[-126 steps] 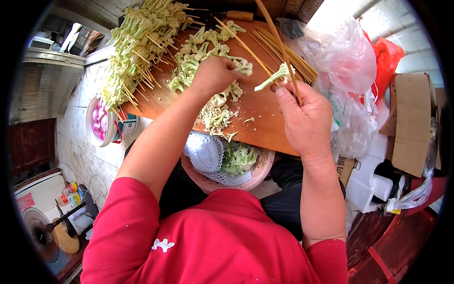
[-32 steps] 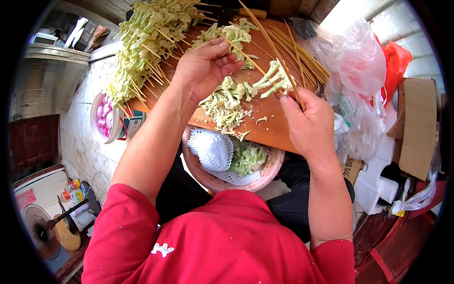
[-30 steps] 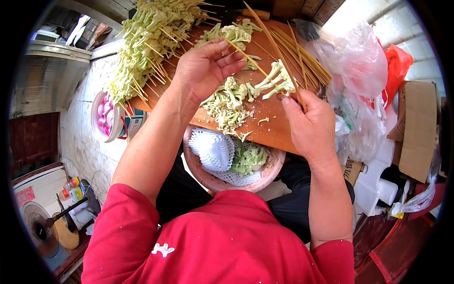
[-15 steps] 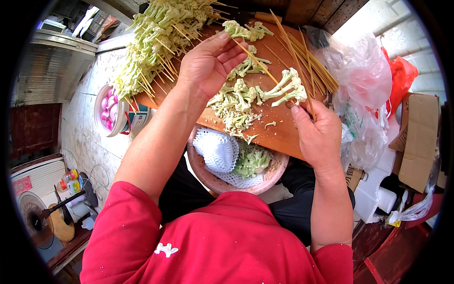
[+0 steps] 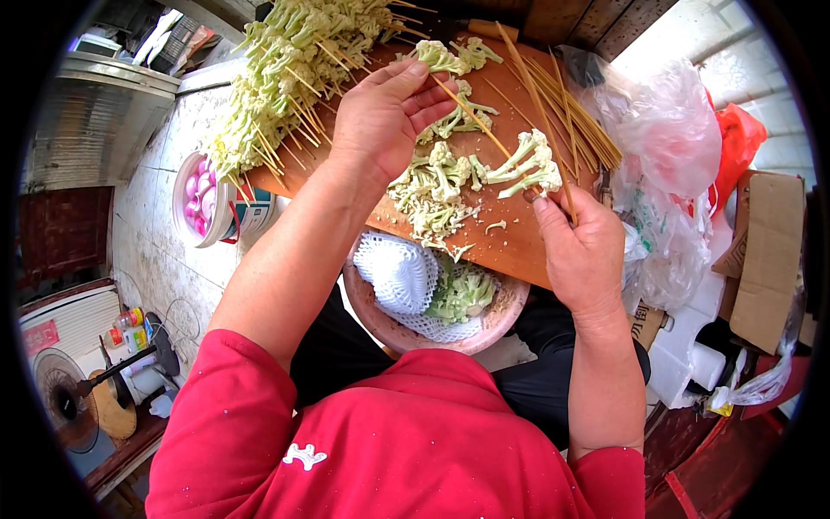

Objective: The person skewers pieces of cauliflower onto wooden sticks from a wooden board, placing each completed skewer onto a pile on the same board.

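Note:
My left hand [image 5: 385,112] is closed in a pinch over the cutting board [image 5: 519,251], with a cauliflower floret [image 5: 441,58] at its thumb and fingertips. A bamboo skewer [image 5: 474,117] slants from those fingers down to another cauliflower floret [image 5: 529,162] beside my right hand. My right hand [image 5: 584,246] is closed, its thumb and finger pinched near the skewer's lower end; its exact grip is partly hidden. A longer stick [image 5: 543,112] rises from between its thumb and index finger. Loose cauliflower pieces [image 5: 437,195] and crumbs lie on the board between my hands.
Skewered cauliflower [image 5: 303,69] is heaped at the far left, above a bucket [image 5: 181,208] of purple-pink round things. Bare skewers [image 5: 579,121] lie far right near plastic bags [image 5: 670,130] and cardboard [image 5: 765,259]. A pink basin [image 5: 376,320] with cauliflower and white foam netting stands below the board.
My left hand has shifted slightly right and down, with the floret at its fingertips. My right hand keeps nearly the same place, and the skewer still runs between both hands.

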